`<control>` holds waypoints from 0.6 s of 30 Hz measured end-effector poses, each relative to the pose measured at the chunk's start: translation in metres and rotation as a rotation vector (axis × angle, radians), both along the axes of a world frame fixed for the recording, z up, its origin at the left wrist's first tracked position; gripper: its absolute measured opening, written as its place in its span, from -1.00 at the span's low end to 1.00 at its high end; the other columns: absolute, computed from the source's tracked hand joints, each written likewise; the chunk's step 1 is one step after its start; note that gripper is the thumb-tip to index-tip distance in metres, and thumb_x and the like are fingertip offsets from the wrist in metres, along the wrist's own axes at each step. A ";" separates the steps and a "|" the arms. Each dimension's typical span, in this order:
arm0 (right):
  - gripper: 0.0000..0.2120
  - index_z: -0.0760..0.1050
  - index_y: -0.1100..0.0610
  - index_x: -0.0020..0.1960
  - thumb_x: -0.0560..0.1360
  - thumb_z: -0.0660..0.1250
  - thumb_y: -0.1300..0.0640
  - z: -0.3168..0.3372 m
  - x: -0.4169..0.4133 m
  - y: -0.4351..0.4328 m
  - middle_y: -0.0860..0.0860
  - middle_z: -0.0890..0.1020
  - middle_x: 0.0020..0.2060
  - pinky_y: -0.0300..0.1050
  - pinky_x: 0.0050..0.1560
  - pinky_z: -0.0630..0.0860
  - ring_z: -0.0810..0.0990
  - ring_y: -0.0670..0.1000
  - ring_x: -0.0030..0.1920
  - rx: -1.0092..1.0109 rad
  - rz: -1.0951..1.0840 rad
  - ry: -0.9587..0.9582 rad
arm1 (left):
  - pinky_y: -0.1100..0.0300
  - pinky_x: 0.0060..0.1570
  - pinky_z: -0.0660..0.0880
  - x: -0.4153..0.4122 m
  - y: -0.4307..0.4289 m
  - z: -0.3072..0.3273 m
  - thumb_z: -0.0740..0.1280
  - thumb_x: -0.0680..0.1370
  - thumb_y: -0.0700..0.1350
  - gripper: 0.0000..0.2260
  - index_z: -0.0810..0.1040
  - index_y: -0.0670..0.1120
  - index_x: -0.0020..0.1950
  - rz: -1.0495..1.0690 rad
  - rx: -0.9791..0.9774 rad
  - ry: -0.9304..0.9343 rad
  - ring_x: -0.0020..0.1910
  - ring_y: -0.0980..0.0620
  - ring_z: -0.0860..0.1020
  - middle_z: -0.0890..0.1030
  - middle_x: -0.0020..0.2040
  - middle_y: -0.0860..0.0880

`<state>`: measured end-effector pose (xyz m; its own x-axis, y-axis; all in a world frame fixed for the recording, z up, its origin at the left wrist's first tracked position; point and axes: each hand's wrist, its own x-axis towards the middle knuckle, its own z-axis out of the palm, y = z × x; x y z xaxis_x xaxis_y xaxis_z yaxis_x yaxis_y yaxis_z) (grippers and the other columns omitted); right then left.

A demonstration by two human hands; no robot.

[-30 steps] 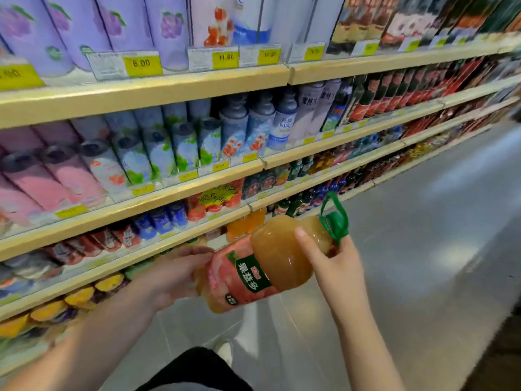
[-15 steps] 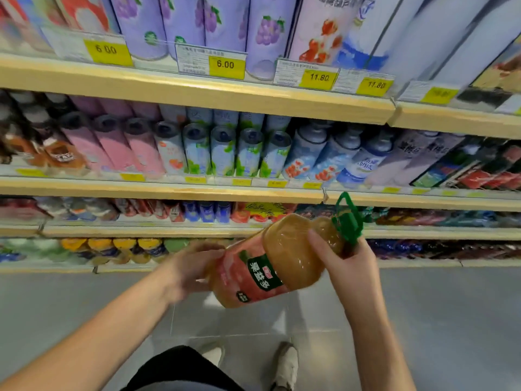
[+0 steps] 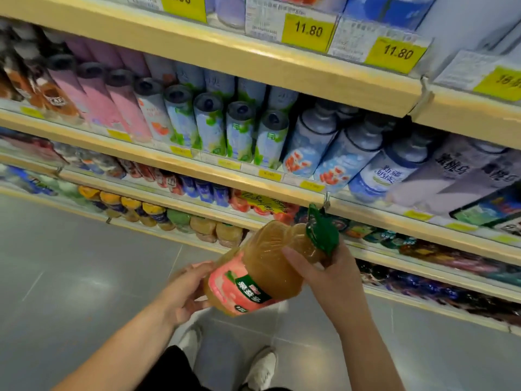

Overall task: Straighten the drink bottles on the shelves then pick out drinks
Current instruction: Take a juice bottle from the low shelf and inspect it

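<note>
Standing on a grey tiled floor (image 3: pixel 70 277) before four wooden shelves (image 3: pixel 253 60) of drinks, the person held one juice bottle (image 3: pixel 265 261) tilted in mid-air, left hand (image 3: pixel 183 292) curled round its base, right hand (image 3: pixel 332 277) gripping its neck. Two tags (image 3: pixel 308 31) read 11.80.

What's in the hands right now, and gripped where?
One large juice bottle, tilted, held by both hands: left hand grips its base end, right hand grips the shoulder just below the green cap.

This is a shop's drinks aisle. Long shelves (image 3: pixel 253 60) crowded with bottles (image 3: pixel 210 122) run from nine to three o'clock. Yellow price tags (image 3: pixel 308 31) hang at one o'clock.
</note>
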<state>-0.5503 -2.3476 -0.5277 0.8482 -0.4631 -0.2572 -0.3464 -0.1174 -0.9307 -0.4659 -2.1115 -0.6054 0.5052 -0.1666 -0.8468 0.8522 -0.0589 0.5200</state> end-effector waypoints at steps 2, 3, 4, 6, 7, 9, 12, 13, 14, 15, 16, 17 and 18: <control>-0.36 0.54 -0.29 0.19 0.16 0.59 -0.38 -0.022 0.003 -0.008 -0.30 0.68 0.08 -0.17 0.08 0.60 0.65 -0.26 0.09 0.014 0.010 -0.002 | 0.16 -0.27 0.55 0.002 -0.009 -0.023 0.35 0.57 -0.13 -0.93 0.62 -0.05 -0.08 0.010 0.011 0.023 -0.29 0.02 0.55 0.62 -0.27 -0.08; -0.38 0.55 -0.28 0.20 0.19 0.60 -0.37 -0.035 0.004 -0.011 -0.27 0.69 0.09 -0.13 0.10 0.61 0.66 -0.23 0.10 0.022 0.021 -0.007 | 0.14 -0.23 0.53 0.004 -0.012 -0.035 0.35 0.56 -0.13 -0.93 0.62 -0.06 -0.09 0.009 0.016 0.034 -0.27 0.01 0.55 0.62 -0.28 -0.08; -0.39 0.55 -0.28 0.21 0.21 0.60 -0.36 -0.050 0.006 -0.012 -0.24 0.70 0.09 -0.11 0.10 0.62 0.66 -0.20 0.12 0.019 0.036 -0.015 | 0.14 -0.22 0.54 0.007 -0.016 -0.049 0.36 0.56 -0.12 -0.93 0.62 -0.06 -0.10 0.011 0.023 0.044 -0.27 0.01 0.55 0.61 -0.29 -0.08; -0.40 0.54 -0.29 0.22 0.23 0.60 -0.36 -0.082 0.009 -0.012 -0.26 0.69 0.09 -0.26 0.02 0.62 0.66 -0.21 0.11 -0.015 0.044 -0.034 | 0.13 -0.24 0.55 0.012 -0.020 -0.083 0.38 0.54 -0.12 -0.93 0.62 -0.10 -0.09 0.022 0.031 0.061 -0.29 0.01 0.55 0.59 -0.29 -0.08; -0.41 0.54 -0.33 0.20 0.22 0.60 -0.36 -0.101 0.012 -0.012 -0.29 0.68 0.08 -0.37 -0.04 0.60 0.65 -0.24 0.10 -0.038 0.029 -0.045 | 0.13 -0.24 0.55 0.015 -0.022 -0.103 0.38 0.53 -0.12 -0.93 0.62 -0.11 -0.08 0.023 0.032 0.064 -0.30 0.02 0.53 0.57 -0.29 -0.08; -0.46 0.53 -0.43 0.14 0.21 0.61 -0.34 -0.141 0.016 -0.010 -0.35 0.67 0.05 -0.49 -0.09 0.53 0.64 -0.29 0.08 -0.067 -0.004 -0.063 | 0.12 -0.24 0.52 0.020 -0.023 -0.147 0.38 0.52 -0.11 -0.91 0.61 -0.11 -0.05 0.015 0.036 0.069 -0.32 0.02 0.49 0.53 -0.29 -0.07; -0.48 0.52 -0.45 0.13 0.21 0.60 -0.34 -0.213 0.023 -0.006 -0.36 0.68 0.06 -0.37 -0.06 0.59 0.66 -0.28 0.08 -0.136 -0.033 -0.105 | 0.13 -0.25 0.57 0.032 -0.023 -0.221 0.39 0.50 -0.09 -0.93 0.62 -0.08 -0.11 -0.005 0.003 0.072 -0.36 0.06 0.53 0.55 -0.29 -0.05; -0.47 0.52 -0.45 0.14 0.21 0.59 -0.36 -0.237 0.026 -0.003 -0.37 0.67 0.07 -0.33 -0.02 0.60 0.65 -0.28 0.09 -0.157 -0.042 -0.117 | 0.10 -0.21 0.59 0.037 -0.023 -0.246 0.38 0.50 -0.08 -0.92 0.62 -0.06 -0.15 -0.020 -0.012 0.069 -0.36 0.06 0.56 0.57 -0.29 -0.05; -0.46 0.51 -0.46 0.14 0.21 0.59 -0.37 -0.258 0.027 -0.001 -0.38 0.66 0.07 -0.32 -0.02 0.61 0.64 -0.29 0.10 -0.166 -0.048 -0.127 | 0.05 -0.11 0.62 0.041 -0.022 -0.267 0.38 0.50 -0.06 -0.91 0.63 -0.04 -0.17 -0.041 -0.025 0.065 -0.34 0.06 0.58 0.59 -0.28 -0.05; -0.46 0.52 -0.44 0.15 0.22 0.59 -0.36 -0.284 0.030 0.000 -0.38 0.66 0.08 -0.33 -0.03 0.62 0.64 -0.29 0.11 -0.178 -0.050 -0.146 | -0.02 0.00 0.59 0.045 -0.023 -0.293 0.39 0.49 -0.05 -0.90 0.63 -0.04 -0.18 -0.054 -0.039 0.061 -0.29 0.02 0.57 0.60 -0.25 -0.07; -0.46 0.54 -0.38 0.18 0.24 0.59 -0.33 -0.305 0.032 0.002 -0.35 0.67 0.08 -0.32 -0.04 0.63 0.64 -0.26 0.12 -0.182 -0.046 -0.167 | -0.05 0.05 0.57 0.049 -0.024 -0.317 0.40 0.48 -0.03 -0.90 0.63 -0.04 -0.18 -0.051 -0.038 0.058 -0.24 -0.02 0.54 0.59 -0.22 -0.10; -0.47 0.56 -0.32 0.20 0.26 0.60 -0.31 -0.326 0.034 0.004 -0.32 0.68 0.09 -0.30 -0.03 0.64 0.65 -0.24 0.12 -0.191 -0.042 -0.182 | -0.03 0.00 0.56 0.053 -0.023 -0.339 0.39 0.49 -0.02 -0.88 0.62 -0.04 -0.19 -0.043 -0.037 0.055 -0.22 -0.04 0.49 0.57 -0.21 -0.11; -0.48 0.57 -0.29 0.20 0.28 0.60 -0.29 -0.348 0.038 0.005 -0.31 0.69 0.08 -0.31 -0.03 0.63 0.66 -0.22 0.11 -0.217 -0.044 -0.203 | 0.05 -0.14 0.56 0.058 -0.024 -0.365 0.38 0.50 -0.01 -0.86 0.61 -0.03 -0.20 -0.038 -0.048 0.049 -0.25 -0.03 0.47 0.56 -0.24 -0.11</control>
